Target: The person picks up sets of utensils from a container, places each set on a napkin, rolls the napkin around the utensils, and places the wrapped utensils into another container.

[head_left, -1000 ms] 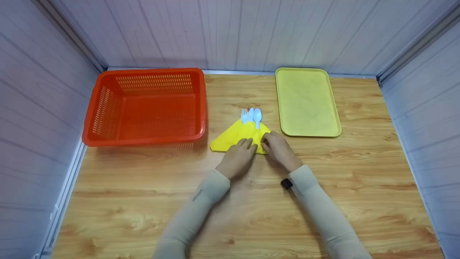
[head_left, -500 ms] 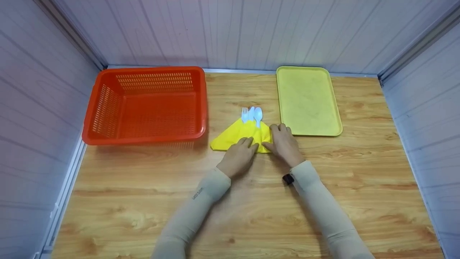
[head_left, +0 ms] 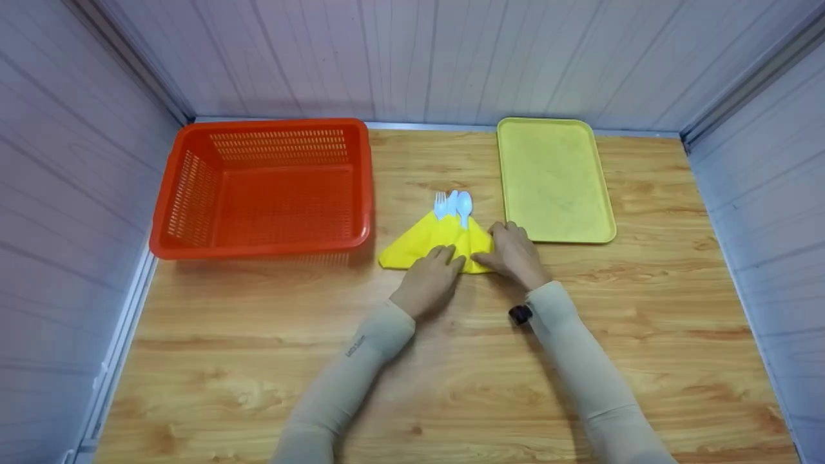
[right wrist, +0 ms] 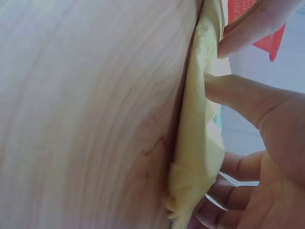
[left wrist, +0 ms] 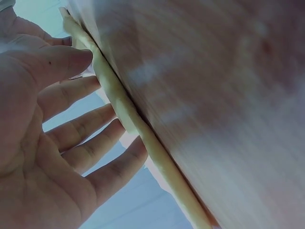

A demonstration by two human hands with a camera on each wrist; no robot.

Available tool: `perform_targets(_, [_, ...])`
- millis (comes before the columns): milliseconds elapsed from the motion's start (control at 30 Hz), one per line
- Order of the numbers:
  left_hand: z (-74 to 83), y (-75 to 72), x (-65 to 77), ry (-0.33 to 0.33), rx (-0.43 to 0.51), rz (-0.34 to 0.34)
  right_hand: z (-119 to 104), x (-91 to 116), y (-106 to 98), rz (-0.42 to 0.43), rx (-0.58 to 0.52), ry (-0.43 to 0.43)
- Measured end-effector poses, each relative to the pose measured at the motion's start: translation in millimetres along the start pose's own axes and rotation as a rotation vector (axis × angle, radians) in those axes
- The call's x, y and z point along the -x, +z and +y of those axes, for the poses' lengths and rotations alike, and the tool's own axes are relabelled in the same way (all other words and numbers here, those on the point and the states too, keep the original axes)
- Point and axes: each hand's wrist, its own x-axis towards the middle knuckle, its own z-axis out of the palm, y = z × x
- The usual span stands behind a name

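Note:
A yellow napkin (head_left: 412, 241), folded to a triangle, lies on the wooden table. A light-blue fork (head_left: 440, 206), knife (head_left: 452, 203) and spoon (head_left: 465, 205) poke out of its far side; their lower parts are covered by the cloth. My left hand (head_left: 430, 278) rests its fingertips on the napkin's middle, fingers nearly straight, as the left wrist view confirms. At the right corner, my right hand (head_left: 515, 254) holds the cloth between its thumb (right wrist: 233, 93) and curled fingers. That corner is partly hidden by the hand.
A red plastic basket (head_left: 361, 187) with slotted walls stands at the back left. To the back right lies a yellow tray (head_left: 557, 180), its near-left corner close to my right fingers. Panel walls enclose the table on the left, back and right.
My right hand has shifted a little right and away from me, its fingers and thumb now spread wider at the napkin's right corner. The left hand stays in place.

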Motion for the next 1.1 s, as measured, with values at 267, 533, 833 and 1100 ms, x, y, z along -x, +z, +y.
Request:
perform_targets(267, [2.3,0.4,-1.5,-0.01,-0.013,0.008,5.3,4.5,1.4,-0.006,-0.078,-0.004])
perform_targets(533, [4.1,0.1,-1.5,-0.02,-0.016,0.002,11.9,10.4,3.7,-0.011,-0.161,0.04])
perform_targets(833, [5.9,0.8,-2.5,-0.023,-0.025,-0.018,16.4,16.2,1.0,-0.008,-0.27,0.008])
perform_targets(1100, [5.2,-0.9,-2.0,-0.024,-0.036,-0.02,21.7,30.7,-4.5,0.025,-0.457,-0.068])
